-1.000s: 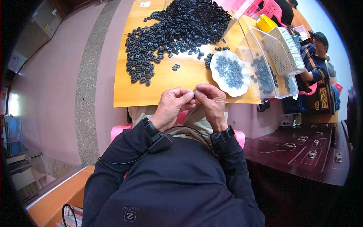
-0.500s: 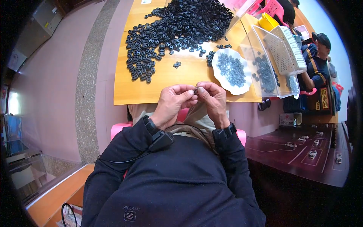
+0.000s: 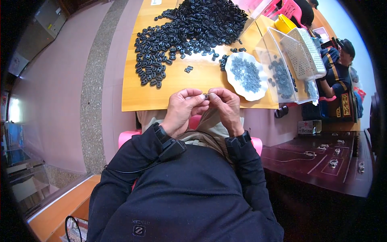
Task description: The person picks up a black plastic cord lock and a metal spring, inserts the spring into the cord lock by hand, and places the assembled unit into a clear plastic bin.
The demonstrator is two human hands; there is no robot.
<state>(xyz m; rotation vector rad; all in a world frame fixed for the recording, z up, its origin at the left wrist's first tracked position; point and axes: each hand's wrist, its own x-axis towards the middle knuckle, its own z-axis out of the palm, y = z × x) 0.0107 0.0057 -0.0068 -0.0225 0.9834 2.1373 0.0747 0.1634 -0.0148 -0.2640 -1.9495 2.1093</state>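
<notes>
Between my fingertips, at the near edge of the table, is a small dark piece (image 3: 207, 97), mostly covered by the fingers. My left hand (image 3: 183, 109) pinches it from the left, thumb against fingers. From the other side my right hand (image 3: 227, 108) pinches it too, so both hands meet on it. Beyond them a small cluster of black two-holed plastic pieces (image 3: 188, 69) lies alone on the wood. A white scalloped dish (image 3: 263, 93) to the right of my right hand holds many small grey translucent parts (image 3: 246, 74).
A big heap of black pieces (image 3: 201, 24) covers the far part of the wooden table (image 3: 169, 99). On the right stand a clear plastic box (image 3: 300, 97) with dark parts in it, a white perforated basket (image 3: 308, 56) and a yellow bowl (image 3: 285, 23). Another person (image 3: 336, 72) sits beyond.
My hands stay pinched together on the small dark piece; its tip shows slightly more between them. Otherwise only slight shifts of the fingers.
</notes>
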